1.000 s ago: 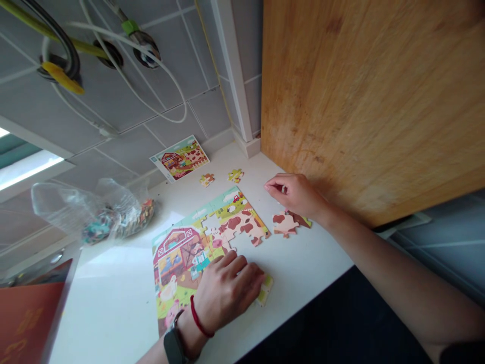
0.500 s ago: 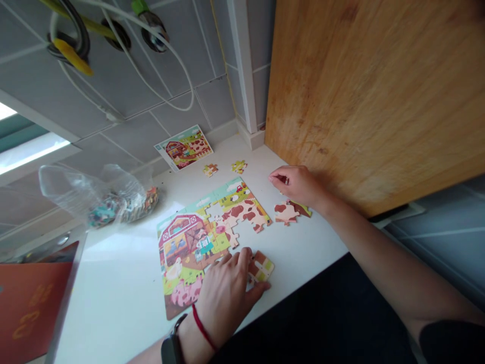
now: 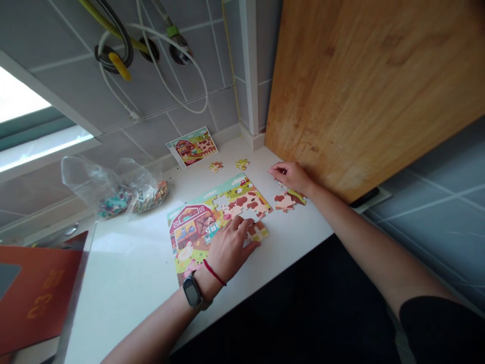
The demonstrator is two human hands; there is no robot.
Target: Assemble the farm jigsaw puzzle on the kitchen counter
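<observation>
A farm jigsaw puzzle (image 3: 197, 227) lies partly assembled on the white tabletop, with a barn, a farmer and a spotted cow. My left hand (image 3: 229, 245) reaches over its lower right part, thumb and fingers closed around a brown-and-green puzzle piece with a fence (image 3: 258, 231), just below the cow. The hand covers part of the picture. To the right, my right hand (image 3: 293, 176) has its fingertips pinched together; what they hold, if anything, is hidden. Below it lie a cow-patterned piece (image 3: 284, 202) and a brown-and-green piece (image 3: 298, 197), touching or overlapping.
A reference picture card (image 3: 195, 146) leans against the back wall. Two loose pieces, an orange-and-yellow piece (image 3: 216, 166) and a yellow-green piece (image 3: 242, 164), lie before it. A clear bag of pieces (image 3: 132, 197) sits left. A wooden panel (image 3: 364, 91) borders the right side.
My left hand has moved the fence piece up, closer to the cow part of the puzzle. My right hand stays pinched by the loose pieces. The camera view has shifted.
</observation>
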